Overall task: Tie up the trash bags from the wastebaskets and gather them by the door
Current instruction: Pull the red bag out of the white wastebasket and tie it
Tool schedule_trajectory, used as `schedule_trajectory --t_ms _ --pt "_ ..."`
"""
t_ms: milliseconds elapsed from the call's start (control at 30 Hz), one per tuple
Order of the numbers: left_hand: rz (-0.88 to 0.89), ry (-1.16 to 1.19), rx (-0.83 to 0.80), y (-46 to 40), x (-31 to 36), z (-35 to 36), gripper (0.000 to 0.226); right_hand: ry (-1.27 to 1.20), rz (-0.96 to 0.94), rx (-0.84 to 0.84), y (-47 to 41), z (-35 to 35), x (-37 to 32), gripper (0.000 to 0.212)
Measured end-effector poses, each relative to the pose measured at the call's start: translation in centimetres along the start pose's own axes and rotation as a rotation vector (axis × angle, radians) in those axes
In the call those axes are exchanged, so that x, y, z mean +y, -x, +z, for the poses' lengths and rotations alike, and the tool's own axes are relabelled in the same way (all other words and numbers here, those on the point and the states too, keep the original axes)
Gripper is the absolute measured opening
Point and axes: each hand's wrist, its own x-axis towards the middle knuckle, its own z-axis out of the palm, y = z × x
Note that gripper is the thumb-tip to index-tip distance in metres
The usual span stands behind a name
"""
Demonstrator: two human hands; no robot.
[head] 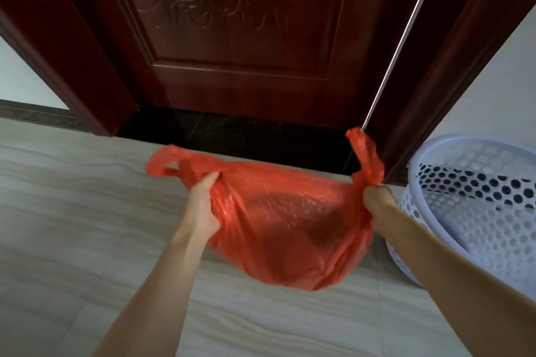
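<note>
A red plastic trash bag (287,226) hangs between my two hands just above the pale floor, in front of a dark wooden door (240,26). My left hand (203,203) grips the bag's left side below its loop handle, which sticks out to the left. My right hand (377,203) grips the base of the right handle, and that handle stands up above my fist. The bag's mouth is stretched wide between my hands. Dark contents show faintly through the plastic.
A white perforated plastic wastebasket (475,206) stands at the right, close to my right forearm and beside the door frame (452,72). A black threshold strip (232,136) lies under the door. Pale tiled floor (72,226) spreads to the left and toward me.
</note>
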Motion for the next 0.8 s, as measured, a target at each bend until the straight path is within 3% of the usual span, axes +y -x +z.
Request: schedule_trajectory --t_ms 100,233,333,400,467,567,667,800 --pt "0.005 0.071 0.009 0.5 0.2 -0.2 0.032 0.019 0.146 -0.208 1.3 -0.1 1.0 0.031" --pt "-0.051 0.114 0.069 0.1 -0.8 0.9 0.034 -0.003 0.166 -0.243 1.7 0.5 1.6 0.034" --pt "-0.079 0.074 0.149 -0.8 -1.2 1.5 0.037 -0.183 0.166 -0.18 0.8 1.2 2.0 0.035" --pt "-0.075 0.108 0.085 -0.7 -1.2 1.3 0.032 -0.395 0.183 -0.179 0.2 1.4 1.9 0.038" --pt "-0.059 0.162 -0.04 -0.2 -1.0 0.7 0.021 -0.618 0.173 -0.288 0.0 1.2 1.4 0.04" --pt "-0.13 -0.03 -0.142 0.0 -1.0 0.2 0.015 -0.743 0.189 -0.414 0.8 1.1 0.4 0.039" --pt "-0.214 -0.226 -0.066 -0.4 -1.9 0.7 0.006 -0.873 0.238 -0.327 1.1 1.9 0.2 0.041" --pt "-0.14 -0.337 0.029 -1.8 -3.0 0.3 0.035 -0.907 0.229 -0.355 1.8 2.3 -0.2 0.027"
